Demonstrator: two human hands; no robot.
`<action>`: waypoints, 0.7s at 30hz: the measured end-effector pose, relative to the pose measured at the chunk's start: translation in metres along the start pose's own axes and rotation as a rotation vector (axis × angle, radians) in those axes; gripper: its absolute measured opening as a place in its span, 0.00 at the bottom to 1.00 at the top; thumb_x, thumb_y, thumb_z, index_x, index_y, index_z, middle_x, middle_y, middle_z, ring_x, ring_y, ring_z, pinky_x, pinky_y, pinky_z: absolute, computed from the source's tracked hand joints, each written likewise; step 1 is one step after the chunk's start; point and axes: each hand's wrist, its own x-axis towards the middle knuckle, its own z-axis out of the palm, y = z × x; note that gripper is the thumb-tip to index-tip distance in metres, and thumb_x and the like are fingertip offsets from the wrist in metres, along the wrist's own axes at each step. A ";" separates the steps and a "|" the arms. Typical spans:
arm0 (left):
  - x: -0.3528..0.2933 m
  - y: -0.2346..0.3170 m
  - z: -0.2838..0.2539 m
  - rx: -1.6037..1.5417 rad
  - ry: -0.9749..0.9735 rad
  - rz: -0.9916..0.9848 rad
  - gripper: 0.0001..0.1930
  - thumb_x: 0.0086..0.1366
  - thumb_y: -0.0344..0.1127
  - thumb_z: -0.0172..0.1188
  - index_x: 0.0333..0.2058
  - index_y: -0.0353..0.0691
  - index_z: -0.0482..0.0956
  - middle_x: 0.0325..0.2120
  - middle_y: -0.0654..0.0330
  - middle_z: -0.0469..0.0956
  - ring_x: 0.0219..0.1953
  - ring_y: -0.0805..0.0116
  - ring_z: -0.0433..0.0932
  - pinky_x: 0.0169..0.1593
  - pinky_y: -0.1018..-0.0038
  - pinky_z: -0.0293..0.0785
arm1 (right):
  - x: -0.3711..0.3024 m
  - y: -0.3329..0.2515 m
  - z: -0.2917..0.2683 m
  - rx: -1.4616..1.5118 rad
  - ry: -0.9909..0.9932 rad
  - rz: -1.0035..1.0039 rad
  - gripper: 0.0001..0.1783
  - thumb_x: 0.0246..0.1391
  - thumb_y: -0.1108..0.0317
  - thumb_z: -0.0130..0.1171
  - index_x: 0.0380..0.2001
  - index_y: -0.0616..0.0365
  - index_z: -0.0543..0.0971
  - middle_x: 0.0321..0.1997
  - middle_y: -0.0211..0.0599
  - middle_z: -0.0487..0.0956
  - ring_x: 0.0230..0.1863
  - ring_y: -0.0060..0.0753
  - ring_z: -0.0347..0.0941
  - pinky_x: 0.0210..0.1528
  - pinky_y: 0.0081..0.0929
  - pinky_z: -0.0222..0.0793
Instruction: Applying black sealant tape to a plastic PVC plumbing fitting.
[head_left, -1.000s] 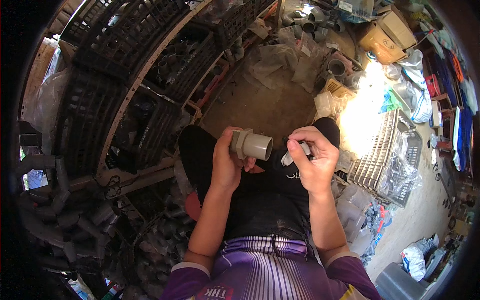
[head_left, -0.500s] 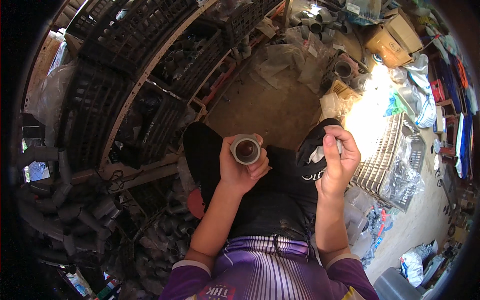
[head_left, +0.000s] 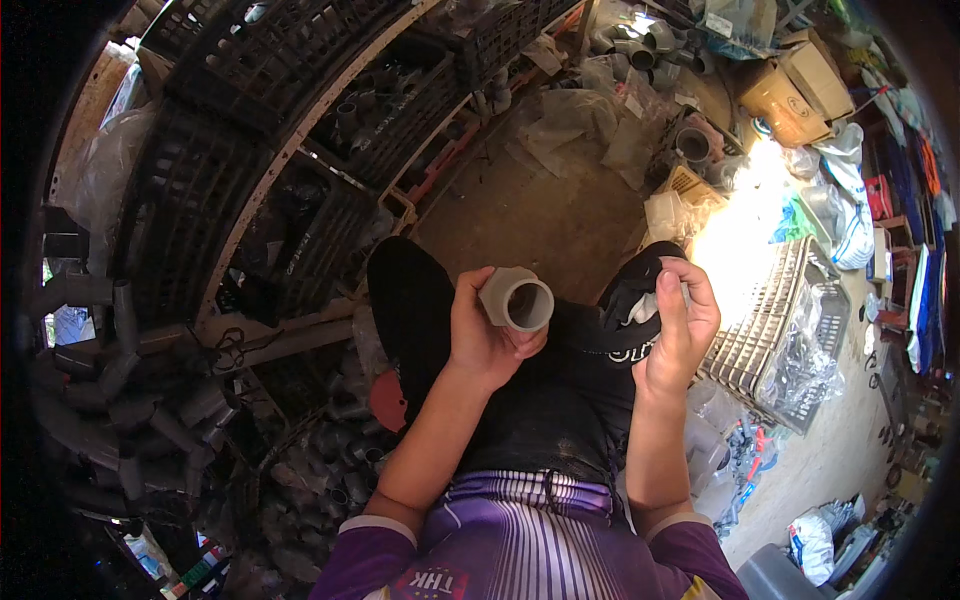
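Observation:
My left hand [head_left: 482,342] is wrapped round a short grey plastic pipe fitting [head_left: 504,290] with a hexagonal collar. The fitting's round open end tilts toward the right. Above my right knee, my right hand [head_left: 678,335] is closed, thumb against fingers, pinching a crumpled white cloth [head_left: 643,308]. The two hands are apart, and the cloth does not touch the fitting. Part of the fitting is hidden behind my left fingers.
Black plastic crates [head_left: 190,215] with fittings fill a rack on the left. Dark grey pipe fittings [head_left: 170,430] lie heaped at lower left. To the right stands a pale grid crate [head_left: 755,365] with clear plastic bags; cardboard boxes [head_left: 785,105] sit farther back.
My left hand has turned the fitting, so its open end has swung to the right and its side shows more. The right hand keeps its pinch on the cloth, nearly still.

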 end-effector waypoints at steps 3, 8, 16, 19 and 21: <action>-0.002 -0.001 0.002 0.024 0.097 -0.007 0.24 0.66 0.52 0.34 0.36 0.35 0.71 0.09 0.58 0.63 0.10 0.69 0.62 0.13 0.78 0.57 | 0.000 0.001 0.000 0.008 0.010 0.019 0.07 0.54 0.73 0.62 0.36 0.64 0.78 0.34 0.28 0.76 0.34 0.14 0.68 0.38 0.13 0.61; 0.000 -0.002 0.000 0.010 0.089 -0.005 0.25 0.66 0.52 0.33 0.36 0.36 0.71 0.08 0.58 0.63 0.10 0.68 0.62 0.13 0.77 0.57 | 0.002 -0.005 0.006 0.083 0.083 0.058 0.07 0.58 0.71 0.59 0.36 0.62 0.76 0.33 0.28 0.75 0.33 0.16 0.68 0.38 0.13 0.63; 0.003 -0.008 -0.009 -0.070 -0.058 -0.072 0.25 0.67 0.52 0.35 0.37 0.37 0.73 0.13 0.57 0.67 0.12 0.67 0.64 0.13 0.77 0.56 | 0.004 -0.043 0.036 0.242 0.224 -0.061 0.10 0.64 0.62 0.49 0.37 0.59 0.69 0.31 0.32 0.70 0.29 0.18 0.66 0.31 0.16 0.66; -0.004 -0.009 -0.007 0.083 0.122 -0.002 0.25 0.65 0.57 0.45 0.39 0.36 0.73 0.23 0.58 0.74 0.21 0.67 0.74 0.19 0.78 0.63 | 0.005 -0.036 0.030 0.212 0.201 -0.036 0.11 0.64 0.62 0.49 0.37 0.59 0.71 0.31 0.31 0.71 0.29 0.18 0.67 0.30 0.15 0.67; -0.007 -0.009 -0.012 0.577 0.085 0.294 0.27 0.57 0.55 0.62 0.42 0.36 0.73 0.34 0.60 0.77 0.35 0.69 0.77 0.30 0.77 0.69 | 0.006 -0.030 0.027 0.215 0.237 0.005 0.11 0.64 0.62 0.49 0.37 0.59 0.71 0.31 0.31 0.72 0.30 0.19 0.68 0.30 0.16 0.68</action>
